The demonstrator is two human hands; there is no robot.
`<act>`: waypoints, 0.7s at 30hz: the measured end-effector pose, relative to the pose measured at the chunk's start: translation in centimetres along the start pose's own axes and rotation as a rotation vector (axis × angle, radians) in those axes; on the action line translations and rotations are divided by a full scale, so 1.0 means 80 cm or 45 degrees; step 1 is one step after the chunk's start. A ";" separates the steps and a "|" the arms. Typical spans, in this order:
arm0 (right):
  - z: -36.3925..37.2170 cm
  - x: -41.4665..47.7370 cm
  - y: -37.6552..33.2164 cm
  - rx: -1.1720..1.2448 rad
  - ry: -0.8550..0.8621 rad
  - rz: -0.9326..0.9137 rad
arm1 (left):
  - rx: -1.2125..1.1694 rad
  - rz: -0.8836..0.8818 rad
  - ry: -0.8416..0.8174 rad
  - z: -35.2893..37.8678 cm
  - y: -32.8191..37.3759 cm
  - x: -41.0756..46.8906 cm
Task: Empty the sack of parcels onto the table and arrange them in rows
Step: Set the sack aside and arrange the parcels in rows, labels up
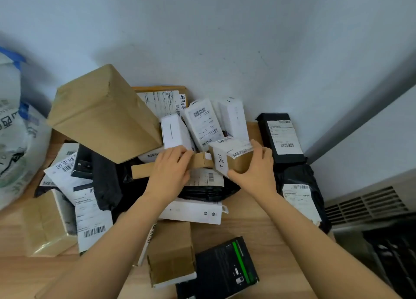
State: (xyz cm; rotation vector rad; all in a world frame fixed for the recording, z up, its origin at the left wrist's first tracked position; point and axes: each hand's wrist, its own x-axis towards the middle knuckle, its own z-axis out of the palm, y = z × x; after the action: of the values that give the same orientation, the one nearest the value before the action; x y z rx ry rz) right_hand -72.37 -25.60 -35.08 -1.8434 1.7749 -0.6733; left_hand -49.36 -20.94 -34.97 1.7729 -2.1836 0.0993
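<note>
The right hand [254, 170] gripped a small labelled box [236, 157] atop the heap on the table [243, 229]; the left hand [171, 168] seemingly held a long carton [200, 161]; tugging either might have toppled the leaning big box [101, 116]

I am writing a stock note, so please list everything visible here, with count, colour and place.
sack: one, white, printed, far left.
large parcel: one, brown, back left, on the pile.
leaning boxes: three, white, back centre.
flat parcel: one, black, back right.
striped box: one, black-green, front.
other parcels: several, mixed colours, left pile.
table: one, wooden, underneath.
small box: one, brown, centre.
slim box: one, brown, centre.
left hand: grips slim box.
right hand: grips small box.
</note>
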 end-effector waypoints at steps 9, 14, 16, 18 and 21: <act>-0.013 -0.040 0.082 0.082 0.063 0.058 | 0.037 -0.020 -0.115 0.024 0.040 -0.017; -0.007 -0.051 0.107 -0.057 0.086 0.030 | 0.084 -0.036 -0.127 0.039 0.059 -0.025; -0.005 -0.055 0.116 -0.164 0.111 0.056 | 0.092 -0.042 -0.125 0.043 0.064 -0.028; -0.002 -0.059 0.124 -0.251 0.076 0.089 | 0.095 -0.053 -0.122 0.045 0.070 -0.029; 0.002 -0.064 0.132 -0.325 -0.023 0.109 | 0.100 -0.063 -0.126 0.048 0.078 -0.028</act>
State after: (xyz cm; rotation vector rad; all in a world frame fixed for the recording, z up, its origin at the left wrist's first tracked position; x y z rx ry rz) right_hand -80.43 -20.81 -42.16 -1.9143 1.9916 -0.4118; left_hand -55.77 -18.38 -38.31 1.9116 -2.2308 0.0886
